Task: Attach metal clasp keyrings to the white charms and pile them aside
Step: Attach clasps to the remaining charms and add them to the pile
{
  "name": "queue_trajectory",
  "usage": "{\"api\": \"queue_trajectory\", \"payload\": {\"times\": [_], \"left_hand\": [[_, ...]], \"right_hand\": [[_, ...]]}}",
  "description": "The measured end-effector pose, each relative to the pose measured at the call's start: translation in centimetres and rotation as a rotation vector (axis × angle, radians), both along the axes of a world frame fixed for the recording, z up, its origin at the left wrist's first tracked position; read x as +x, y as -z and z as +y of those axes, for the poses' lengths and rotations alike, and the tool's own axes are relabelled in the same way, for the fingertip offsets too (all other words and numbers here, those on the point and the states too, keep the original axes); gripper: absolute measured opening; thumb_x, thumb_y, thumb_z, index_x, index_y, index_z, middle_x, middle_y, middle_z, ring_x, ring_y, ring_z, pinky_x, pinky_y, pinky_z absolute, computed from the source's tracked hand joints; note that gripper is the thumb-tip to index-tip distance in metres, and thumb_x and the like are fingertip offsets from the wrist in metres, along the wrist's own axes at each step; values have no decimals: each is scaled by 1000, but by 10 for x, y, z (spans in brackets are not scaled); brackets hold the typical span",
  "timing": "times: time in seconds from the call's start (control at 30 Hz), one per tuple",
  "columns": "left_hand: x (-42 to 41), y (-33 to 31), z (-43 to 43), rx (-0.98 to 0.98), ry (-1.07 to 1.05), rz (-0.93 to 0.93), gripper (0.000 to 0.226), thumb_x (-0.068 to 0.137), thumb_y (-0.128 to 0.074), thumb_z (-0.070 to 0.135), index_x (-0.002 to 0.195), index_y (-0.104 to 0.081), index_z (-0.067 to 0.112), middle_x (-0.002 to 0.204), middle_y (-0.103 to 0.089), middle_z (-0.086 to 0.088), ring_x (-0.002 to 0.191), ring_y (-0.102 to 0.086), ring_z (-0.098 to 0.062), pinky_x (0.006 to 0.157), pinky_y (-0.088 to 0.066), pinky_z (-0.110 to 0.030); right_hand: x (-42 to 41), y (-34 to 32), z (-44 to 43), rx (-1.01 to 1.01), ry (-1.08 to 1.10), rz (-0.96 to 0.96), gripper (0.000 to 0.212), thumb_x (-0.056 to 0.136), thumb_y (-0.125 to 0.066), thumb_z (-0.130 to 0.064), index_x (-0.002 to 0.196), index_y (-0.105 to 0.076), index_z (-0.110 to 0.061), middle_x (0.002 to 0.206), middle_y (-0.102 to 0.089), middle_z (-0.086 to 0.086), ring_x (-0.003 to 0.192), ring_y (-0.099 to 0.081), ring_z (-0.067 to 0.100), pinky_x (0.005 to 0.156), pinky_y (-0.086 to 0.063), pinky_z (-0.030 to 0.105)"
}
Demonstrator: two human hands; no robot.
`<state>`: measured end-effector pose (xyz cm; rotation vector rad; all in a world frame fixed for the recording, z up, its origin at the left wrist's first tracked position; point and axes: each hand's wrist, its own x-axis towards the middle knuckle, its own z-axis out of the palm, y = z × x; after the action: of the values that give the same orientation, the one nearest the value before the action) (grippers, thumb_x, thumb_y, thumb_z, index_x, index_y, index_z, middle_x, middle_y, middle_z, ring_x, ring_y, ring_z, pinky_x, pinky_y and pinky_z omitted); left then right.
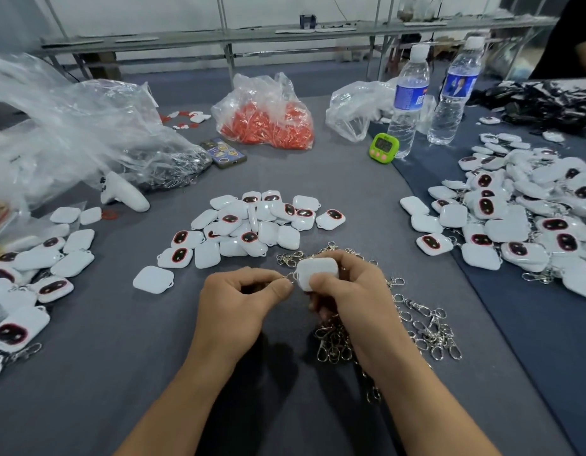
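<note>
The white charm (pixel 316 273) is just above the grey cloth table (pixel 87 373), gripped in the right hand (pixel 354 291). The left hand (pixel 242 301) pinches a metal keyring (pixel 290 277) at the charm's corner. Loose keyrings (pixel 426 327) lie under the right hand, and a heap of charms (pixel 252 222) lies just behind. Farther back, a clear bag (pixel 265 93) holds orange pieces (pixel 268 126). A metal shelf (pixel 285 31) stands along the wall.

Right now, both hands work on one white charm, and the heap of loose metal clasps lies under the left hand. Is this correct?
No. The heap of loose metal clasps lies under the right hand, not the left hand, as the head view shows. Both hands do work on one white charm, the left pinching a clasp at its corner.
</note>
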<state>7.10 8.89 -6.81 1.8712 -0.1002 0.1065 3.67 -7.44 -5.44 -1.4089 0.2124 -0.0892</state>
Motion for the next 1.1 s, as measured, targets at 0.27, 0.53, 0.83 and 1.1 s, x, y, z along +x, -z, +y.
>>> {"api": "queue_trajectory", "payload": {"times": [0.27, 0.53, 0.83, 1.1], "left_hand": [[-1, -1, -3, -114, 12, 48, 21, 76, -86, 13, 78, -82, 34, 69, -74, 7, 63, -60, -7, 61, -51, -20], [0, 3, 1, 104, -74, -59, 22, 79, -85, 28, 79, -78, 49, 62, -71, 10, 53, -55, 1, 53, -44, -12], [-14, -5, -14, 417, 107, -201, 17, 77, -84, 34, 94, -80, 37, 88, -68, 26, 84, -64, 5, 73, -41, -3], [-25, -2, -25, 578, 355, -260, 23, 80, -76, 42, 101, -80, 34, 101, -69, 19, 97, -57, -3, 91, -47, -30]], "right_hand": [[0, 2, -7, -4, -209, 19, 21, 67, -70, -6, 82, -57, -14, 84, -75, 20, 75, -73, 25, 65, -55, 30], [1, -11, -28, 262, -9, -65, 36, 80, -53, 23, 87, -50, -12, 88, -74, 18, 70, -73, 29, 52, -54, 24], [14, -12, -42, 332, 206, -76, 36, 79, -77, 3, 109, -72, -15, 103, -78, 9, 94, -74, 23, 80, -63, 34], [54, 3, -20, -816, 122, 78, 44, 84, -56, -5, 114, -70, -34, 112, -68, -4, 83, -61, 12, 70, -42, 22]]}}
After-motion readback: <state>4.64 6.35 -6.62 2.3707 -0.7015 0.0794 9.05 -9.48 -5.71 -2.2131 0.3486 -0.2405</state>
